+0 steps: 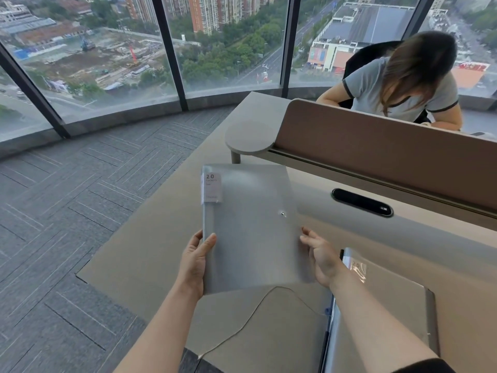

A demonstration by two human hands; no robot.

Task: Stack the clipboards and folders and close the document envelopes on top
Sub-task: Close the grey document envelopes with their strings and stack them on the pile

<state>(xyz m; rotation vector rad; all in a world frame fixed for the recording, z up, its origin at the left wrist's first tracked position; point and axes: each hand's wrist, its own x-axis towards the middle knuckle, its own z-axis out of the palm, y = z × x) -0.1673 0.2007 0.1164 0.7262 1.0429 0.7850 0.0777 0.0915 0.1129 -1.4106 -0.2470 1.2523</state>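
Observation:
A frosted grey translucent folder [250,227] with a "20" label at its top left corner and a small metal snap near its right edge is held above the beige desk [150,254]. My left hand [195,262] grips its lower left edge, thumb on top. My right hand [321,261] pinches its lower right edge. At the lower right lies a stack of similar grey folders [387,297], the top one also marked "20", partly hidden by my right forearm. A thin cord [242,327] trails from that stack across the desk to its front edge.
A tan divider panel [390,152] runs along the desk's far side, with a black oval cable slot [361,202] in front of it. Behind the panel a person [403,82] sits bent over. Grey carpet [67,211] and curved windows lie to the left.

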